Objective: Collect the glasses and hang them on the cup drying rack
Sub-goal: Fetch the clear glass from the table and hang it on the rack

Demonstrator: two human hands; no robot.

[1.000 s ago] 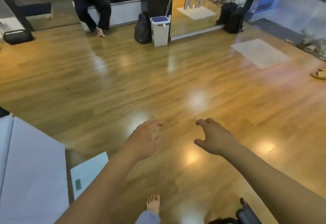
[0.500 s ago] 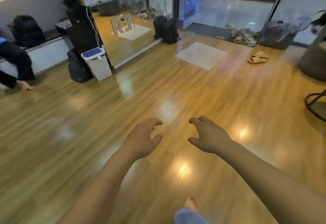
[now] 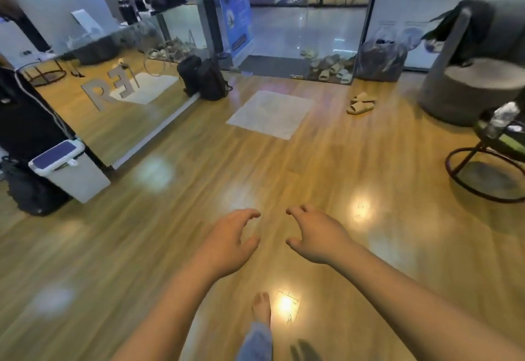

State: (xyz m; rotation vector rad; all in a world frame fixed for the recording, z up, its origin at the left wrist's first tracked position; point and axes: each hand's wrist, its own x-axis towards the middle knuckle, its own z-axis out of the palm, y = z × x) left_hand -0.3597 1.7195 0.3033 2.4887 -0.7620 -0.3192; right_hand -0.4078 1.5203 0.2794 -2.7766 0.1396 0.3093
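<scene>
Swinging rightward, the view now reaches a round side table (image 3: 488, 145) far right. Left hand (image 3: 227, 242) and right hand (image 3: 319, 235) hover empty, fingers curled apart. No glasses or rack visible; right hand is nearer that table.

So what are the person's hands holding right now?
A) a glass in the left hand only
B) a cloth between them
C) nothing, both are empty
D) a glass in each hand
C: the left hand and right hand hang open over the bare floor, fingers curled around nothing.
</scene>
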